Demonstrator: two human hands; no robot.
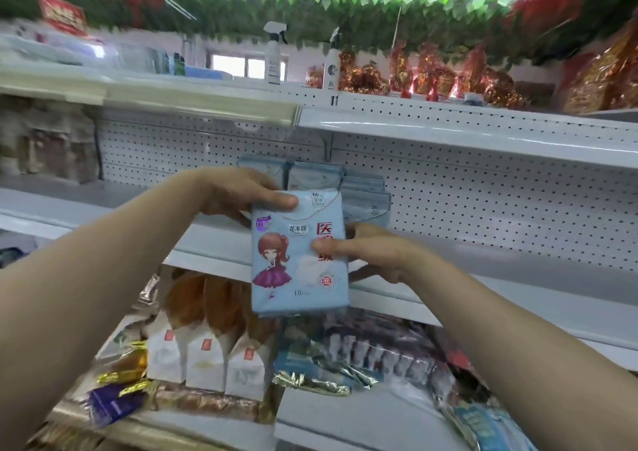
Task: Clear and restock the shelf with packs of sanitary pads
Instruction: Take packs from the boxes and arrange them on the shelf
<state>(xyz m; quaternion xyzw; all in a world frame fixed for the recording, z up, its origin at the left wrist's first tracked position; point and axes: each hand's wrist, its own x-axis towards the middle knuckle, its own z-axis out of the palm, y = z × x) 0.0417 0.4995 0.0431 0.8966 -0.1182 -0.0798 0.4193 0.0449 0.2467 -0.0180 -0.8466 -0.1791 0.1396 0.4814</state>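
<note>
White pegboard shelving fills the background, and a few pale blue packs (pixel 348 188) are seen standing on the middle shelf (pixel 500 243), well to the left of its bare stretch. In front of them a pack of sanitary pads (pixel 297 257) is held upright in the air. Its top left corner is pinched by the left hand (pixel 238 191), thumb on the printed face; its right edge is gripped by the right hand (pixel 373 254). The pack is judged light, soft and slippery in its plastic film, so it is best held by opposite edges without squeezing.
</note>
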